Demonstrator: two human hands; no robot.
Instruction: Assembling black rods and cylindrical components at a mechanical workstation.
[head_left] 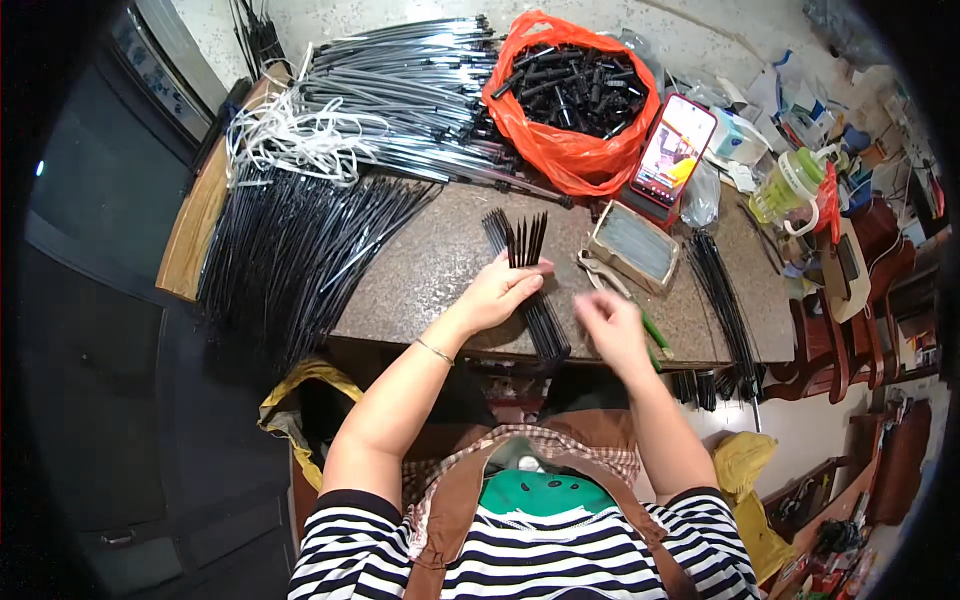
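Observation:
My left hand (pixel 503 292) is closed around a bundle of thin black rods (pixel 527 240), their pointed tips standing up above the fingers. Under that hand, more black rods (pixel 541 325) lie slantwise on the table and reach its front edge. To the right is my right hand (pixel 612 325), raised over the table with its fingers curled inward. Its fingertips are smeared by motion, so whether it holds anything cannot be made out. Close beside it lie pliers with green handles (pixel 652 330), partly covered by the hand.
An orange bag (pixel 570 160) of black plastic pieces stands at the back. Long rods (pixel 400 95), white strips (pixel 290 138) and black rods (pixel 290 250) cover the left. A phone (pixel 675 150) leans behind a grey block in a box (pixel 636 245). More rods (pixel 722 300) lie right.

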